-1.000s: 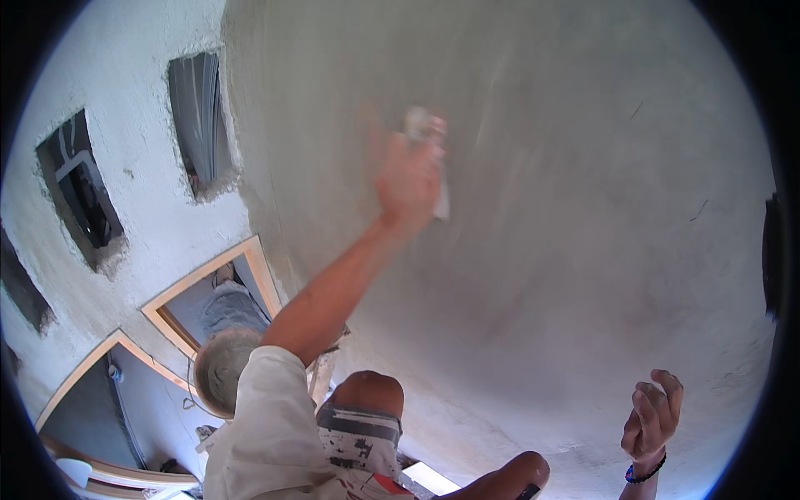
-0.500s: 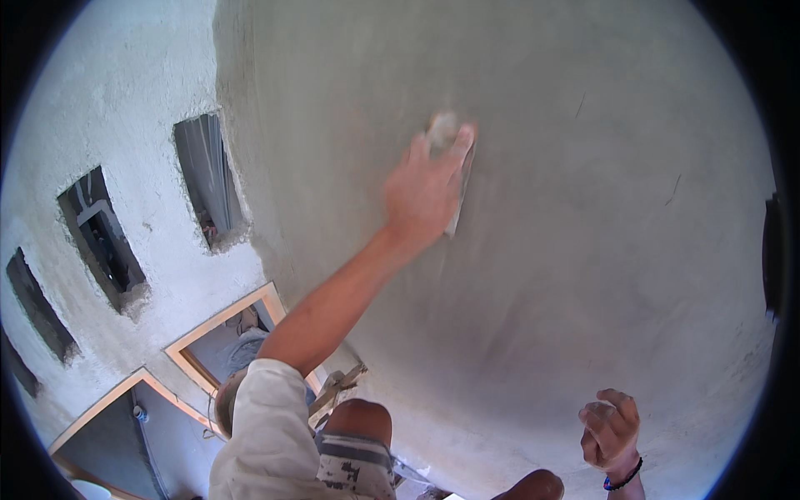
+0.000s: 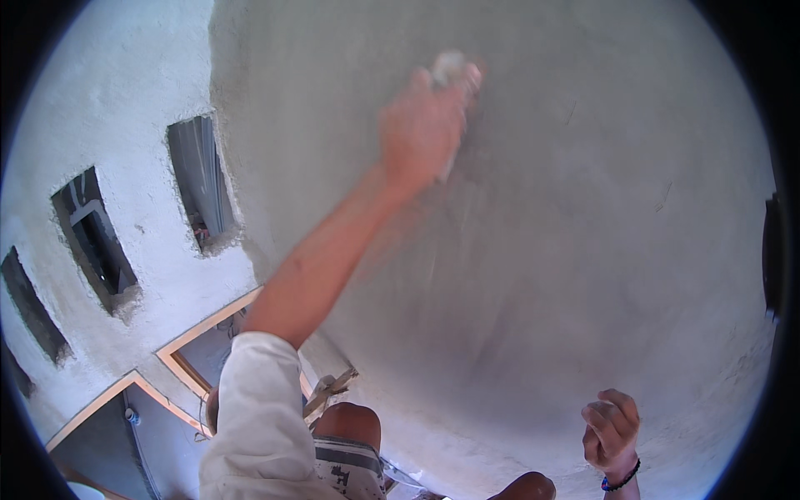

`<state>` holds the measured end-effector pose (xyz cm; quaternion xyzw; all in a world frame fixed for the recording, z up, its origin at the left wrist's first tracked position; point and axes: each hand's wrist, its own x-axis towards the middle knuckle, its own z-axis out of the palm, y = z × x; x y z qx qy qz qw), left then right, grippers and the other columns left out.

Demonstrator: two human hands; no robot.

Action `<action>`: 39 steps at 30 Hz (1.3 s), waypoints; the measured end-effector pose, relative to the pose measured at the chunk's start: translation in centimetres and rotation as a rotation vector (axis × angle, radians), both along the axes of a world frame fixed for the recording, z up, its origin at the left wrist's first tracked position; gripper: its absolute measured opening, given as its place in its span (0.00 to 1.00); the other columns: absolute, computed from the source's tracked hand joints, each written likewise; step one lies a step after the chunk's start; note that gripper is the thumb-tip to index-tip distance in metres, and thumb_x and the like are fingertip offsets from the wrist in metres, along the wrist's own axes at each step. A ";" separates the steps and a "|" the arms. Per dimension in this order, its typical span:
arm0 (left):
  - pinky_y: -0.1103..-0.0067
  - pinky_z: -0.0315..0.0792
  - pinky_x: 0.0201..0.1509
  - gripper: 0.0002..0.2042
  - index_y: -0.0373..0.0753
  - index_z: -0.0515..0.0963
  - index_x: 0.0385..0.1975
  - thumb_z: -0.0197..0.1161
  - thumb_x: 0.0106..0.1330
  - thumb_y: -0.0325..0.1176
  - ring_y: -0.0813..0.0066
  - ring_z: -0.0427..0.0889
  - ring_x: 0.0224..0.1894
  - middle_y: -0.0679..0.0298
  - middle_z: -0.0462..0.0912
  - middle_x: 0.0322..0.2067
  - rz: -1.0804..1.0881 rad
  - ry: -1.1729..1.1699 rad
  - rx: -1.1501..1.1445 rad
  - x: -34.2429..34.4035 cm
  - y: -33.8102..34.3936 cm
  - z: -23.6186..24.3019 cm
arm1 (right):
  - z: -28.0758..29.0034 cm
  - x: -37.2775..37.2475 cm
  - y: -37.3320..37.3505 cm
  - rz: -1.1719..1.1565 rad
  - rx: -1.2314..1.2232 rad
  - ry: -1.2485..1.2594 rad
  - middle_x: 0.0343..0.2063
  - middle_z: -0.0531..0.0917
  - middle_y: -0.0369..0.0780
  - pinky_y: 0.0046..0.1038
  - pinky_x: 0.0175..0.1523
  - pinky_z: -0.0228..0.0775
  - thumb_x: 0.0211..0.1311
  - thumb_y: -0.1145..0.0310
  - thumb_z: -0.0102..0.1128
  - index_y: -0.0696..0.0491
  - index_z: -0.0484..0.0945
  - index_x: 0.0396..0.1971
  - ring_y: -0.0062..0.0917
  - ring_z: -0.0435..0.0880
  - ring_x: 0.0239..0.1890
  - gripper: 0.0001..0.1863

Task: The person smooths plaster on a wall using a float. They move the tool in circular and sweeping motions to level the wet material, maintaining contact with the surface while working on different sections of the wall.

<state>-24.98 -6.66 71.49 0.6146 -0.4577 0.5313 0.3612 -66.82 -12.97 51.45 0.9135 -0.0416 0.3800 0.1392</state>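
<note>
Left hand and trowel shifted up, now at 12 o'clock against wall. Left fingers closed round trowel; right hand, 4 o'clock, half-curled, nothing visible in it. Grey coat looks mostly spread; scratches remain toward 2-3 o'clock.

No text, labels, brands, numbers or signs legible on wall or sleeve; shorts' print unreadable.

Head-worn fisheye view, facing the grey wall, fairly near
</note>
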 end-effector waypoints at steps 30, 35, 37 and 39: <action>0.64 0.71 0.45 0.33 0.34 0.65 0.66 0.64 0.62 0.41 0.55 0.73 0.46 0.45 0.72 0.46 -0.977 0.435 -0.180 -4.7 2.2 -10.0 | 15.9 23.5 2.4 -0.587 -0.447 -0.273 0.39 0.75 0.44 0.37 0.44 0.70 0.60 0.75 0.59 0.51 0.72 0.60 0.37 0.74 0.40 0.26; 0.39 0.38 0.67 0.38 0.35 0.55 0.71 0.63 0.64 0.42 0.27 0.39 0.69 0.34 0.45 0.67 -0.689 0.486 -0.298 1.7 0.1 -10.8 | 26.6 32.7 2.9 -0.485 -0.873 -0.065 0.39 0.76 0.41 0.36 0.43 0.71 0.58 0.72 0.59 0.44 0.81 0.50 0.37 0.78 0.43 0.18; 0.37 0.35 0.67 0.37 0.36 0.56 0.71 0.63 0.65 0.43 0.26 0.32 0.71 0.33 0.39 0.69 -0.725 0.520 -0.304 2.3 -0.9 -11.3 | 34.5 37.4 1.6 -0.448 -1.028 -0.059 0.39 0.80 0.44 0.41 0.48 0.72 0.59 0.71 0.58 0.45 0.81 0.49 0.40 0.80 0.42 0.17; 0.36 0.33 0.67 0.37 0.37 0.56 0.71 0.62 0.65 0.43 0.25 0.28 0.71 0.33 0.36 0.70 -0.719 0.544 -0.286 3.7 -1.2 -11.9 | 38.5 39.6 3.2 -0.467 -0.989 -0.067 0.39 0.82 0.45 0.40 0.50 0.72 0.64 0.68 0.56 0.47 0.80 0.51 0.41 0.80 0.43 0.16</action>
